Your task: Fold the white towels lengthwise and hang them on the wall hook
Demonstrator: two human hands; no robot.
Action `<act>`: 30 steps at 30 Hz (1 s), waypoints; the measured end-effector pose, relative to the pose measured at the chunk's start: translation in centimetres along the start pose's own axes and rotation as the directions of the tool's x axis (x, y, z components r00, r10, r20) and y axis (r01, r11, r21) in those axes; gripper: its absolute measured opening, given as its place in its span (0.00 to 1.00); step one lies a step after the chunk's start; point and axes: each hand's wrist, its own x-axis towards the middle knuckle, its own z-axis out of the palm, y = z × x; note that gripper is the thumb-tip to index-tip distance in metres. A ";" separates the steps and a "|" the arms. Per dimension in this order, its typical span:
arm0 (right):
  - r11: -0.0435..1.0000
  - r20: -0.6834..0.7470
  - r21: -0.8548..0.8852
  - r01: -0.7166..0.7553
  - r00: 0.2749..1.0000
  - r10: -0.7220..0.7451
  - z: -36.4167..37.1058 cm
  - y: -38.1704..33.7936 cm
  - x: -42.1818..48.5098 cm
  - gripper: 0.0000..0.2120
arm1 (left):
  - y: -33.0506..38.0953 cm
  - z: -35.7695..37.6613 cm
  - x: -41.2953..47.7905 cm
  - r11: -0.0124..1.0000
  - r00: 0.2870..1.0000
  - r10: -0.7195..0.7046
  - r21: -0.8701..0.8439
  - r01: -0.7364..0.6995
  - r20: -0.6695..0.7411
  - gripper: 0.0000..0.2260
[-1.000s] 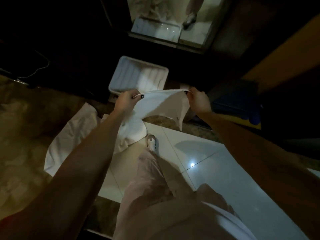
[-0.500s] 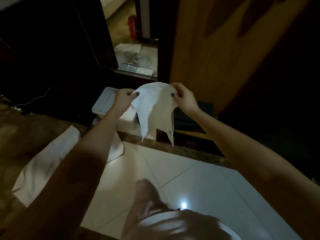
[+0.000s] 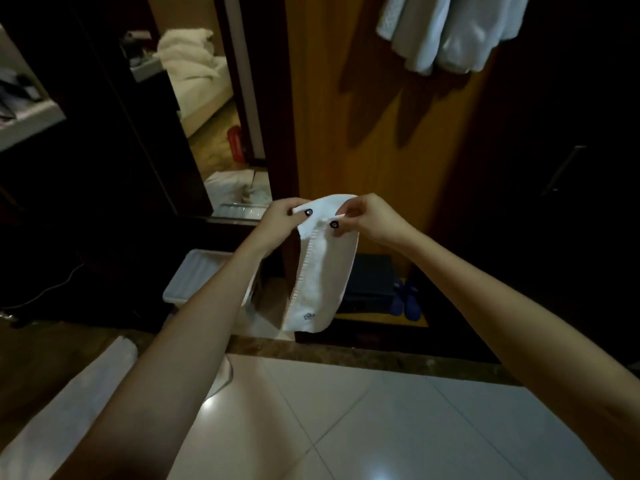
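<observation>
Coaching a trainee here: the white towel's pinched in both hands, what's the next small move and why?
Probably lift it toward the hung towels on the wooden wall: the white towel already hangs doubled lengthwise, left hand and right hand pinching its top edge.

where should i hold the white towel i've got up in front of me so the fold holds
Grip the white towel at its top edge, pinching from either side as the left hand and right hand do. It hangs as a narrow strip, hemmed edge running down, logo at the bottom, so a top pinch likely keeps the layers together.
</observation>
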 end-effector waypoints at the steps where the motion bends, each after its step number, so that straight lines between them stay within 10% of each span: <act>1: 0.999 -0.038 -0.036 0.023 0.999 -0.024 -0.2 -0.4 -0.3 0.04 | 0.6 0.3 0.1 1.000 1.000 0.010 -0.021 -0.010 -0.001 0.08; 9: 0.962 -0.155 -0.252 0.105 0.977 -0.147 -3.0 -3.0 -2.4 0.08 | 3.9 1.8 0.0 0.964 0.999 0.030 -0.266 -0.024 0.018 0.05; 30: 0.903 -0.181 -0.430 -0.001 0.980 -0.085 -8.4 -2.8 -5.6 0.11 | 9.2 5.4 -0.1 0.966 0.965 0.255 -0.065 -0.251 0.064 0.05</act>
